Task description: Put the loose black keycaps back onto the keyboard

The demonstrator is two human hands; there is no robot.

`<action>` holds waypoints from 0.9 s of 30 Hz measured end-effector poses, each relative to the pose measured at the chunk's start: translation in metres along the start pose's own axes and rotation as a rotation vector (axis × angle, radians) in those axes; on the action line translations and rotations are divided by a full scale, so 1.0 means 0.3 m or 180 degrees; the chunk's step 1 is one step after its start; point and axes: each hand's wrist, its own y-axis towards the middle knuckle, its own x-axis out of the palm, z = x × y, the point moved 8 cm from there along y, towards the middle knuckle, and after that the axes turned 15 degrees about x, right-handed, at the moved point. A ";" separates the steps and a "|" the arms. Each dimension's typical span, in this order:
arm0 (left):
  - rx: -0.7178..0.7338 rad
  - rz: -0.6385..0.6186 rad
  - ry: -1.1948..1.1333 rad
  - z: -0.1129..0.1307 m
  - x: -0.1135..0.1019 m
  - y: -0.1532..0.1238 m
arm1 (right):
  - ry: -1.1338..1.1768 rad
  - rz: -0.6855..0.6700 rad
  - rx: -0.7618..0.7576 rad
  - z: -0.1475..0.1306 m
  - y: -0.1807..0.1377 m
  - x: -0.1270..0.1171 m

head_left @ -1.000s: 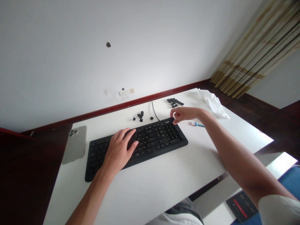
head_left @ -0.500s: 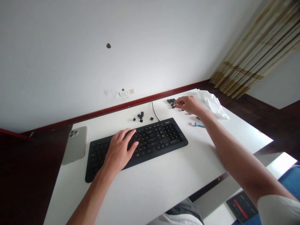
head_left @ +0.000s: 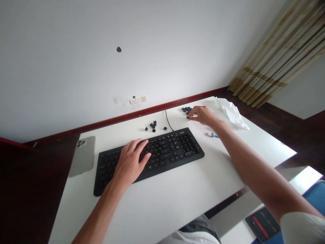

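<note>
A black keyboard (head_left: 149, 159) lies at a slant on the white table, with some keycaps off it. My left hand (head_left: 130, 161) rests on its middle, fingers spread and palm down, hiding the keys underneath. Over at the back right, my right hand (head_left: 201, 115) has thumb and forefinger closed around a small black keycap (head_left: 188, 117). Right beside those fingertips is a cluster of loose keycaps (head_left: 186, 109). Another loose group of keycaps (head_left: 153, 125) sits behind the keyboard, and a single keycap (head_left: 165, 128) lies near the cable.
A phone (head_left: 83, 156) lies face down at the table's left. Near my right forearm is a small blue brush (head_left: 214, 135), partly hidden. A white plastic bag (head_left: 232, 113) rests at the back right. The keyboard cable (head_left: 167, 118) runs over the back edge.
My right hand has shifted slightly left and down, and its fingertips have come together on a keycap at the cluster's near side. The left hand stays on the keyboard.
</note>
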 end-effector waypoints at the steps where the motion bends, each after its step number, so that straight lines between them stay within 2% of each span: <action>1: -0.0003 0.0003 -0.0002 0.000 -0.001 -0.001 | 0.0007 -0.0021 -0.0006 -0.003 0.000 0.001; 7: 0.0007 0.0006 -0.0006 -0.001 0.000 -0.002 | -0.0011 -0.0265 0.0168 -0.018 -0.011 0.006; 11: -0.0012 0.0014 -0.0001 -0.001 0.000 -0.002 | 0.0399 -0.0162 0.0058 -0.077 -0.046 -0.044; 14: -0.0019 -0.0006 0.0008 0.001 0.000 -0.001 | 0.0733 -0.0152 -0.0085 -0.154 -0.120 -0.079; 18: -0.0001 0.0029 0.0025 0.003 -0.003 0.000 | 0.0969 -0.0819 -0.0314 -0.255 -0.293 -0.034; 22: 0.0032 0.0040 0.0067 0.004 0.001 -0.001 | 0.1023 -0.1142 -0.0173 -0.258 -0.435 0.024; 27: 0.0052 0.0072 0.0101 0.005 0.002 -0.004 | 0.0901 -0.0945 -0.0219 -0.240 -0.473 0.041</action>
